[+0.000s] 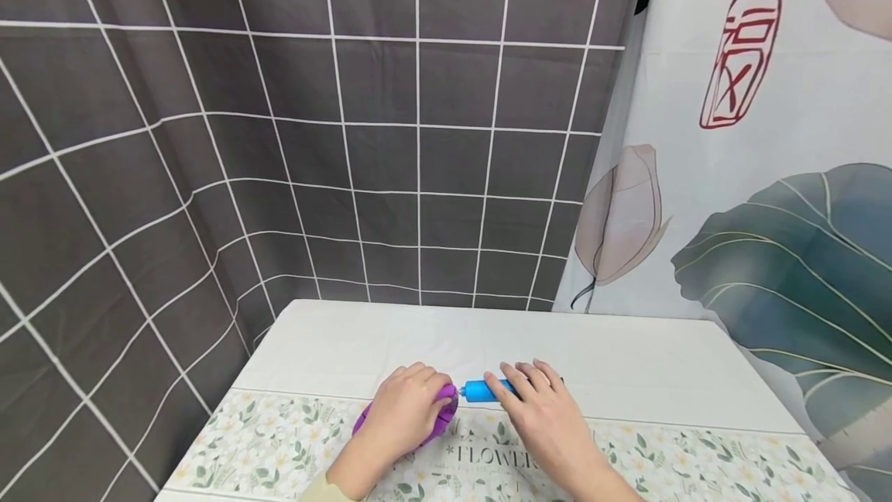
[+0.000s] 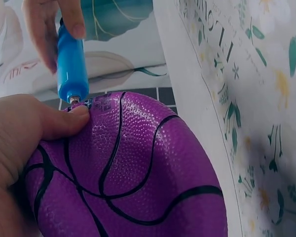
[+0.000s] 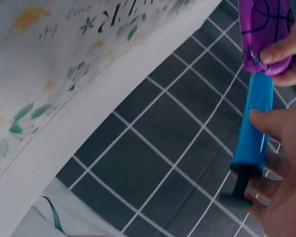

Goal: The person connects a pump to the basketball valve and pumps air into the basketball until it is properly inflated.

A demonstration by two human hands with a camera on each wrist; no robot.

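Note:
My left hand [image 1: 406, 409] grips a purple ball [image 2: 158, 153] with black seam lines, its skin dented and partly collapsed. The left thumb presses beside the spot where a blue hand pump [image 2: 71, 66] meets the ball, and a short metal tip [image 2: 75, 99] shows there. In the head view my right hand [image 1: 542, 413] holds the pump by its barrel, which points left at the ball. From the right wrist, the black plunger handle [image 3: 239, 190] sticks out a short way behind the barrel. Much of the ball is covered by the left hand in the head view.
Both hands are above a white table [image 1: 488, 331] with a floral printed band and lettering. A dark grey curtain with a white grid [image 1: 376, 161] hangs behind and to the left. At the right hangs a pale curtain [image 1: 683, 84] with leaf and flower prints.

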